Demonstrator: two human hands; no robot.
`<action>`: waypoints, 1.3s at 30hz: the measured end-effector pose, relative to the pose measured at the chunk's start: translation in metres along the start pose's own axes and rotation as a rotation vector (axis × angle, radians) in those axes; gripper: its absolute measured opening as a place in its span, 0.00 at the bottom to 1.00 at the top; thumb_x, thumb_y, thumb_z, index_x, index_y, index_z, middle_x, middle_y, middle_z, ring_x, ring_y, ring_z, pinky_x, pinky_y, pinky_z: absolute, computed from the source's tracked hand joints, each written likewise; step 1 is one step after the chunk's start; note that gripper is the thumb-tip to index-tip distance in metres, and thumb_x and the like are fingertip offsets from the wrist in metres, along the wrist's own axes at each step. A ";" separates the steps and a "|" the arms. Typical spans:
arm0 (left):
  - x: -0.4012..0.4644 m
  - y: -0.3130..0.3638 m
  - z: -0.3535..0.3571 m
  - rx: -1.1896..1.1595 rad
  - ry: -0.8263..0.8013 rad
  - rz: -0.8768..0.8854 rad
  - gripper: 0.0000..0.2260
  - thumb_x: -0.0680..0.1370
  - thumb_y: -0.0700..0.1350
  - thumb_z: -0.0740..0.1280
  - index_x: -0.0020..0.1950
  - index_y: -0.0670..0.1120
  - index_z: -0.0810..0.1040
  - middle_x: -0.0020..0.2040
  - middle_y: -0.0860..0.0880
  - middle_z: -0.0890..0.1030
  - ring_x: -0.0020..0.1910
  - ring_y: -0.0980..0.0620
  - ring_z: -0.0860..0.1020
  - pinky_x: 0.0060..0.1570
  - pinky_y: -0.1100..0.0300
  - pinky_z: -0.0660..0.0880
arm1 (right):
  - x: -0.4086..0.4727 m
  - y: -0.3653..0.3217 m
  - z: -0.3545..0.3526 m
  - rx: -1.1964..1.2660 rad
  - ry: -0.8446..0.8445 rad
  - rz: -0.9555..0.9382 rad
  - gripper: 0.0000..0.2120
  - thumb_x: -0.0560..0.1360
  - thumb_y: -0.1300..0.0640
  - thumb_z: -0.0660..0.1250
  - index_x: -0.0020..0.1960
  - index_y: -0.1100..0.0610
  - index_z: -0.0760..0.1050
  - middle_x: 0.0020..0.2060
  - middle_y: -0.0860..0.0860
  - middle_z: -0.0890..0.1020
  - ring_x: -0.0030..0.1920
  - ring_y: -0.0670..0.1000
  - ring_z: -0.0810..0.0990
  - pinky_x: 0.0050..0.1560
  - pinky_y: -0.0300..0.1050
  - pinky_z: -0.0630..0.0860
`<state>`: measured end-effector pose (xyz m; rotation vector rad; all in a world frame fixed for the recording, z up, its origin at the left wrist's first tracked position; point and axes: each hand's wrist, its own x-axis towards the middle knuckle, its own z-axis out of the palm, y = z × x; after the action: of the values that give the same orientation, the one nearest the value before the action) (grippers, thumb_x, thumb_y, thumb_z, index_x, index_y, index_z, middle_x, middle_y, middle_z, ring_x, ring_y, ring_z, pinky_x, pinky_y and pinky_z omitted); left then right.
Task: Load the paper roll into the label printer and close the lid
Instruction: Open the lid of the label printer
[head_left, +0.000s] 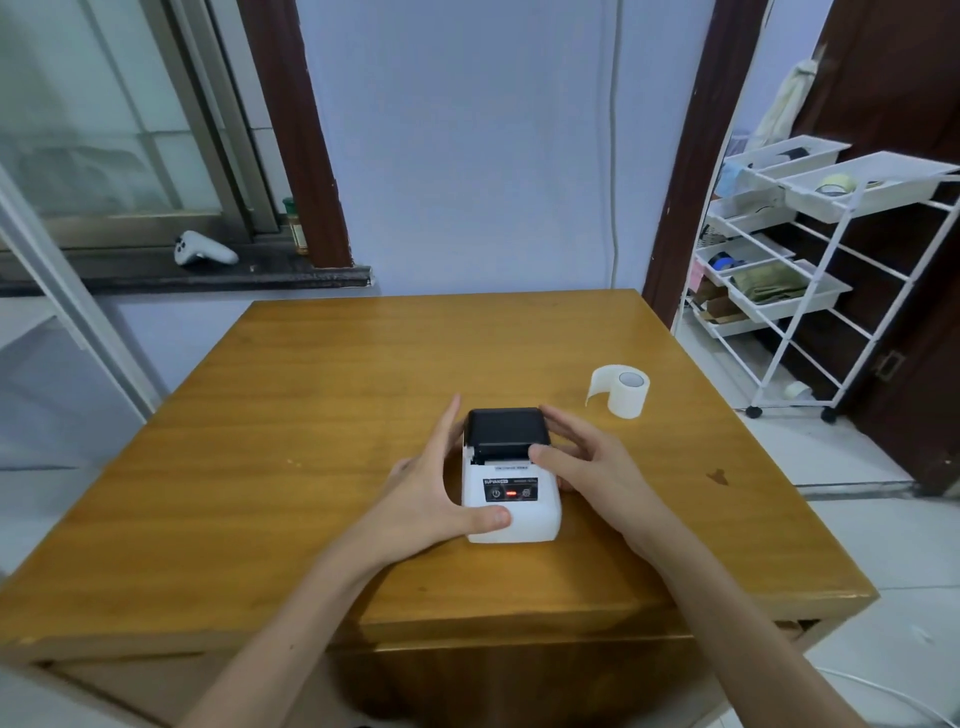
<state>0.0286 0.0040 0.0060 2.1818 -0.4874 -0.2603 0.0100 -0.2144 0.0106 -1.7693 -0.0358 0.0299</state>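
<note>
- Head view, reference object: we take the label printer (511, 486) as our landmark. It sits on the wooden table (311, 415), white body toward us, black lid (506, 432) at its far end, a red lamp lit on the front panel.
- Head view, task item: the paper roll (626, 389) stands on the table beyond and to the right of the printer, well apart from it, with a loose tail of paper curling off its left side. It is not yet loaded.
- Head view, lid: the lid appears seated or nearly so; a dark gap shows along its near edge, and we cannot tell whether it is latched.
- Head view, risk: we judge the lid must come open before loading. Prying from one side only could twist the hinge; the cause would be uneven pressure from the two hands.
- Head view, risk: the light printer could slide or tip on the smooth table if the body is not braced while the lid lifts.
- Head view, risk: the loose tail could unwind further or crease if the roll is picked up by the paper rather than by its sides.
- Head view, left hand (441, 493): we see it spread open against the left flank of the printer, thumb pressed on the near left corner, fingers extended toward the lid. It steadies the body rather than enclosing it.
- Head view, right hand (587, 467): we see it half curled, fingers over the right edge of the lid, thumb on its near right corner, in contact but not lifting anything clear.
</note>
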 end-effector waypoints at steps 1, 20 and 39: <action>0.000 0.000 0.000 0.000 -0.002 0.003 0.57 0.61 0.67 0.75 0.76 0.68 0.36 0.73 0.68 0.60 0.75 0.65 0.59 0.78 0.46 0.53 | 0.002 0.001 0.000 0.021 0.009 -0.008 0.28 0.73 0.49 0.71 0.72 0.45 0.69 0.65 0.41 0.78 0.60 0.44 0.80 0.63 0.56 0.76; 0.002 -0.004 -0.001 -0.058 0.031 0.042 0.48 0.61 0.72 0.73 0.70 0.79 0.43 0.64 0.83 0.62 0.76 0.62 0.61 0.77 0.43 0.56 | 0.060 -0.025 0.020 -0.020 0.244 0.180 0.35 0.65 0.24 0.59 0.46 0.56 0.81 0.40 0.50 0.86 0.45 0.53 0.84 0.55 0.57 0.80; 0.003 -0.007 0.001 -0.070 0.015 0.064 0.53 0.62 0.71 0.74 0.77 0.71 0.44 0.76 0.67 0.65 0.76 0.62 0.62 0.77 0.44 0.57 | 0.014 -0.037 0.013 -0.474 0.099 -0.258 0.05 0.75 0.58 0.69 0.48 0.52 0.83 0.31 0.36 0.80 0.33 0.34 0.76 0.34 0.30 0.69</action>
<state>0.0324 0.0063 0.0002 2.0953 -0.5306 -0.2226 0.0231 -0.1936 0.0438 -2.2236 -0.2135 -0.2736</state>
